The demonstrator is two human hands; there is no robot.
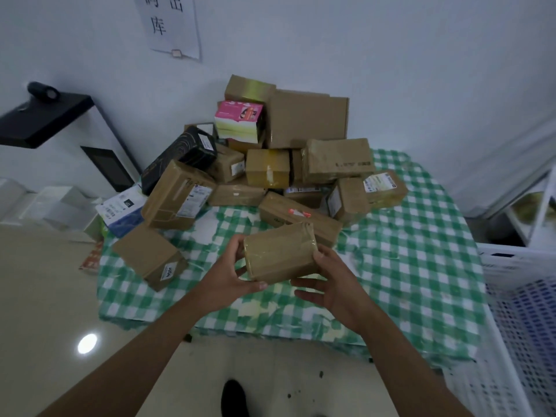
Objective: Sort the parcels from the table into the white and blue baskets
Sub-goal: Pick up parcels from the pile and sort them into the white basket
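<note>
head view: both hands hold one taped parcel (281,251) above the tabletop (421,266)
left grip (231,272): curled round parcel
right grip (334,284): loose at edge
risk: slick tape, could slip

Open cloth near and right; parcels stacked across the far half.

Bare checked tabletop (406,281) from 3 to 6 o'clock of the held parcel (281,251), reaching the near edge and right up to the white basket (511,296) at 3 o'clock. Blocked at 12 o'clock by the long brown box (301,218) just behind the held parcel, then by the heap (285,152) rising to the wall. Hemmed at 9 o'clock by a lone brown box (150,257), with a strip of free cloth between it and the left hand (228,275). Tilted box (177,197) closing off 10 o'clock. Both hands, right hand (334,284) included, wrapped around the held parcel.
</note>
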